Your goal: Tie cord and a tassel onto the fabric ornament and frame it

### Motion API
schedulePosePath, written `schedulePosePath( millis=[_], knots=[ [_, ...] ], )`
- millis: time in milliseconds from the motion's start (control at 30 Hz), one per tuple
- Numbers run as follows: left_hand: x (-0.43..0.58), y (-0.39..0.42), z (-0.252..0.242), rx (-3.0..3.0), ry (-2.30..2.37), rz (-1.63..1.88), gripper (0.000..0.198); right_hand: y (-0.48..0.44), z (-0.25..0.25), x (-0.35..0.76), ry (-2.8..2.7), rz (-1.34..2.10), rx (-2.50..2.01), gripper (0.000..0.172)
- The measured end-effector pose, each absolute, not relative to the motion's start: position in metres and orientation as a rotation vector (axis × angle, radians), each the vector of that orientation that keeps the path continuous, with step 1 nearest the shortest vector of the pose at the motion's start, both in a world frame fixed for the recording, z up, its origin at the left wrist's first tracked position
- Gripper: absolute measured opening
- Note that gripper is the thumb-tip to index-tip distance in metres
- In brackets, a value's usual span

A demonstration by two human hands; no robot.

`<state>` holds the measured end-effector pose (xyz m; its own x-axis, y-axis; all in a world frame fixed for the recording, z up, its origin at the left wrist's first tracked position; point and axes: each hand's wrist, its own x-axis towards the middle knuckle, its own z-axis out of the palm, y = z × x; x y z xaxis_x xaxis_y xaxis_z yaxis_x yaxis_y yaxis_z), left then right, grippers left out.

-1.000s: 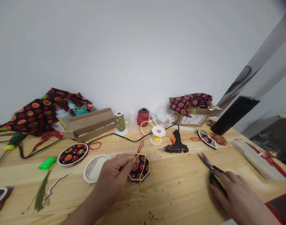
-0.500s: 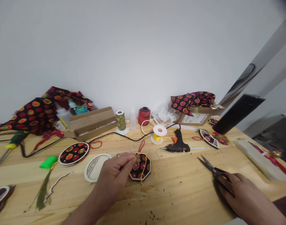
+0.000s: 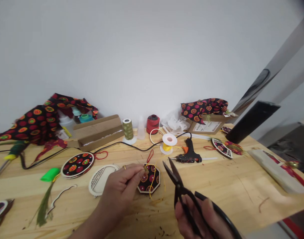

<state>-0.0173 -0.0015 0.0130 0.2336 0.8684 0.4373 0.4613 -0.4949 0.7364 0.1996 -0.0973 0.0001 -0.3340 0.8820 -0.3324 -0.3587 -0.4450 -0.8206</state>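
1. My L hand point(image 3: 123, 187) pinches a small olive-gold bit point(image 3: 146, 170) by the octagonal, wood-rimmed black-fabric pendant point(image 3: 145, 185) on the pale wood table point(image 3: 221, 186).
2. My R hand point(image 3: 197, 216) grips black metal scissors point(image 3: 179, 186), blades parted.
3. Trim prep imo; next prob needs blades at thin yellow cord point(image 3: 154, 174).

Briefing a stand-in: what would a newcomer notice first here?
Probably the open black scissors in the right hand, front right of center. To their left, the left hand pinches something small by the octagonal fabric ornament. At left, a bright green piece lies by an olive tassel.
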Motion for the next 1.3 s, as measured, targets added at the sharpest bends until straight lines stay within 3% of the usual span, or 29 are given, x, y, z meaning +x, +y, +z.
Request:
schedulePosePath(
  millis=[133,333,600,800,1000,1300],
  knots=[
    [-0.019,-0.002,0.012,2.09,1.225,1.246,0.015,-0.089,-0.001,0.187,-0.883,2.017,-1.024,0.069],
    [-0.018,-0.003,0.011,2.124,1.218,1.257,0.016,-0.082,0.005,0.172,-1.215,1.875,-1.243,0.073],
    [-0.018,-0.005,0.006,2.275,1.173,1.248,0.015,-0.077,0.014,0.171,-1.309,1.703,-1.372,0.071],
    [-0.016,-0.007,0.006,2.435,1.112,1.277,0.017,-0.07,0.018,0.172,-1.376,1.687,-1.411,0.078],
    [-0.015,-0.007,0.006,2.461,1.074,1.278,0.017,-0.067,0.013,0.175,-1.411,1.667,-1.367,0.063],
    [-0.015,-0.008,0.007,2.548,1.056,1.299,0.019,-0.066,0.009,0.177,-1.346,1.737,-1.365,0.053]
  ],
)
